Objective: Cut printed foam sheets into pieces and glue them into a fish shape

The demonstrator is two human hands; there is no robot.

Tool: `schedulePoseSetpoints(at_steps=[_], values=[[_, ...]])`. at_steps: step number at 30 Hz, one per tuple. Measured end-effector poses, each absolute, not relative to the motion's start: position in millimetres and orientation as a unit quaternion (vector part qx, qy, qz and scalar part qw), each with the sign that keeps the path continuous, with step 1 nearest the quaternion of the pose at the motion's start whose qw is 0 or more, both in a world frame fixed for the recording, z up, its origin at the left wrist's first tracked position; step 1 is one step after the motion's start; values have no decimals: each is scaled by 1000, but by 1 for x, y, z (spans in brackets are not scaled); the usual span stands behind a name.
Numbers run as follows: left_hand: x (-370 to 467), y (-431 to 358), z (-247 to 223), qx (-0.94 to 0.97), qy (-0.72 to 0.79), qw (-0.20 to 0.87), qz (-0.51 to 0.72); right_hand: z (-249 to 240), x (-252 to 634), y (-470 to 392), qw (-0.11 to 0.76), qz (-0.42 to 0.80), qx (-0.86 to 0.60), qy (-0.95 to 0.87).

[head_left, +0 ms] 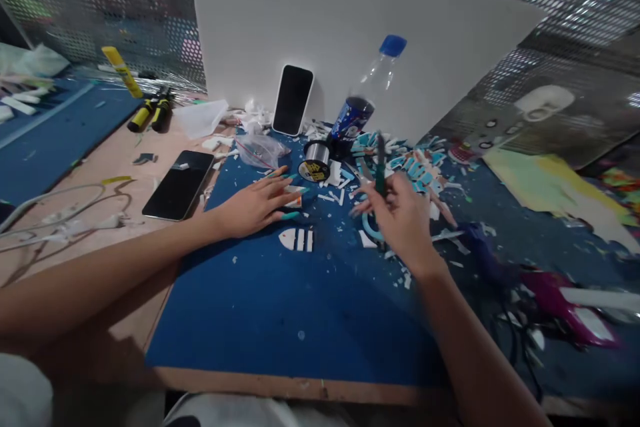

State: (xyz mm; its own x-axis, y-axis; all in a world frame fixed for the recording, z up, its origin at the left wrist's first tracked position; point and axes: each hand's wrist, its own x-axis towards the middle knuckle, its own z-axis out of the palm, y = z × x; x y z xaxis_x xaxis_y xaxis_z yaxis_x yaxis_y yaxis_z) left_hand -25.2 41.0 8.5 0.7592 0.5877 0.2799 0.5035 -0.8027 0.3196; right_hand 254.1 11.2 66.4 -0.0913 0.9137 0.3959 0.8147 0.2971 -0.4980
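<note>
My left hand (255, 203) lies palm down with fingers spread on the blue mat (280, 307), over part of a small white and orange item (294, 197). Just below its fingertips sits a white piece cut into a rounded tip and narrow strips (296, 239). My right hand (400, 213) is raised over the mat's right side, its fingers closed round a dark green-handled knife (381, 170) that points up. Beside and partly behind that hand are light blue-handled scissors (371, 227). A wire spool (315, 161) stands between the hands, farther back.
A cola bottle (354, 117) and an upright phone (293, 100) stand at the back against a white board (320, 13). Another phone (179, 185) lies left, near cables and yellow-black pliers (151, 113). Blue-white scraps (420, 167) and a magenta tool (570, 307) are on the right.
</note>
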Motion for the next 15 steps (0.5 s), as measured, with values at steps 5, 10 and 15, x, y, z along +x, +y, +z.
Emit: schedulePoseSetpoints(at_steps=[5, 10, 15], values=[[-33, 45, 12, 964, 234, 69, 104, 59, 247, 1, 168, 196, -604, -754], [-35, 50, 12, 970, 207, 87, 97, 56, 248, -5, 73, 203, -563, -798], [-35, 50, 9, 963, 212, 132, 103, 52, 250, -6, 47, 162, -487, -857]])
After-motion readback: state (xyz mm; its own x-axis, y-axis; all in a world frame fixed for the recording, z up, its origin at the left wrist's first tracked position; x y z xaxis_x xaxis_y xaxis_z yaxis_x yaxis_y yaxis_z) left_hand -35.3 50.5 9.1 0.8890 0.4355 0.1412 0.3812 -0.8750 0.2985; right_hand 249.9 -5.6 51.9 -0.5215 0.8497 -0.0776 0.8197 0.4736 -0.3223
